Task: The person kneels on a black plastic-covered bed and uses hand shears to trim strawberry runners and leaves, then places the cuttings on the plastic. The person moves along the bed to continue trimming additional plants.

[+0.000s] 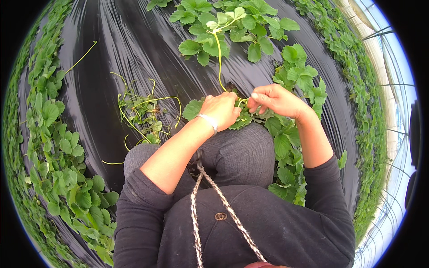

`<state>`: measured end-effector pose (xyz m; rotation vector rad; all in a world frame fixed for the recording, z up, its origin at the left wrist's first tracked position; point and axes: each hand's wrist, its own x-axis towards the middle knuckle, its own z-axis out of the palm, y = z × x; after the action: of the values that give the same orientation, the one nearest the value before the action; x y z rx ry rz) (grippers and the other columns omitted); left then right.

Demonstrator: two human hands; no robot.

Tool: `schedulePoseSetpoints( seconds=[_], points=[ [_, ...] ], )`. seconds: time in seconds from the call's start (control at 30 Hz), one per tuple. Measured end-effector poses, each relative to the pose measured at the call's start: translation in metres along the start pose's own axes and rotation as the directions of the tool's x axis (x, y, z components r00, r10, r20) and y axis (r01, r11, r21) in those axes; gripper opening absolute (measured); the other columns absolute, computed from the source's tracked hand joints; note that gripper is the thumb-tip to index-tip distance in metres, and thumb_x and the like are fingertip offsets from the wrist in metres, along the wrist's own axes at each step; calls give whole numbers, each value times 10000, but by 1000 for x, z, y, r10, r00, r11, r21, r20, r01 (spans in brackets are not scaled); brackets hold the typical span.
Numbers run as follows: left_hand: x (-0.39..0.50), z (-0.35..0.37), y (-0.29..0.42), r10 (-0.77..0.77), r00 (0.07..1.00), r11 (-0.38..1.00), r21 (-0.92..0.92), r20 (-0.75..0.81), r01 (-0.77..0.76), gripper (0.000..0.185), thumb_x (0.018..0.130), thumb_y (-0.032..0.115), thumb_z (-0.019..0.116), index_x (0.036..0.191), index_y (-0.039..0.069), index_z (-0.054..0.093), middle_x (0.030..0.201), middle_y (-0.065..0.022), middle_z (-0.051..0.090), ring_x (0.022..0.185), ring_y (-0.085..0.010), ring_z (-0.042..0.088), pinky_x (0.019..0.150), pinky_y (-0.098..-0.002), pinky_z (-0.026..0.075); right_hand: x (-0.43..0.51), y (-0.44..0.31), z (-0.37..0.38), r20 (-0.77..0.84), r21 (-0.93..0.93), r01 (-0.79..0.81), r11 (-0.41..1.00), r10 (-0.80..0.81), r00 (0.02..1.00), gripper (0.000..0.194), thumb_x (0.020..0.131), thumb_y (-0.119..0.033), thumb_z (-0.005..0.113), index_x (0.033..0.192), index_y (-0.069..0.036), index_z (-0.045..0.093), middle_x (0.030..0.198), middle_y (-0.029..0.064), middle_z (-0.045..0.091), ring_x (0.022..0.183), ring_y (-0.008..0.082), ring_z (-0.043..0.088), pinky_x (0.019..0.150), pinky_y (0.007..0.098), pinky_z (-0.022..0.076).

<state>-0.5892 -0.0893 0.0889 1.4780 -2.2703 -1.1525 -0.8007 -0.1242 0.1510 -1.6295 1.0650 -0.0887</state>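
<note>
Just in front of my knees, my left hand (221, 105), with a pale band on its wrist, is closed over a strawberry plant. A long yellow-green strawberry runner (219, 62) rises from beside its knuckles and ends in pale young leaves (223, 21). What lies inside that fist is hidden, so I cannot tell whether it holds the runner. My right hand (268, 98) is a little to the right, thumb and fingertips brought together at a thin stem (242, 102); whether they pinch it is unclear. Green strawberry leaves (241, 120) show beneath both hands.
A loose heap of runners and small leaves (150, 115) lies on the black plastic mulch (110, 50) at the left. Leafy strawberry rows (77, 191) run along both sides. More strawberry plants (258, 30) stand ahead. A greenhouse wall with thin ribs (395, 100) curves along the far right.
</note>
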Motion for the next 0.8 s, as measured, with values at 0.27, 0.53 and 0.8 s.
schedulePoseSetpoints(
  seconds=[0.27,0.53,0.8],
  points=[
    [15,-4,-17,-44,999,806,-590,31,54,392,897,237,670,1217,10,653,1086,-94,691,936,-158,655,833,-309,522,35,27,-5,-52,-649,-30,760,-5,999,247,891,-178,637,1082,-28,680,973,161,713,887,304,686,790,407,525],
    [14,-33,-16,-136,964,540,-833,-228,-121,403,944,310,644,1262,64,635,1154,-56,679,1085,-147,608,959,-315,424,-2,44,-10,-183,-378,-256,889,200,963,628,968,-595,458,1205,-51,666,1071,200,694,1032,325,646,935,396,475],
    [-60,-57,-17,-172,890,645,-732,-421,-222,411,963,403,591,1250,115,650,1164,-31,688,1106,-130,603,942,-310,387,-45,59,22,-357,20,-283,959,271,894,804,937,-694,414,1284,3,617,1257,180,643,1169,250,578,1043,349,404]
  ],
)
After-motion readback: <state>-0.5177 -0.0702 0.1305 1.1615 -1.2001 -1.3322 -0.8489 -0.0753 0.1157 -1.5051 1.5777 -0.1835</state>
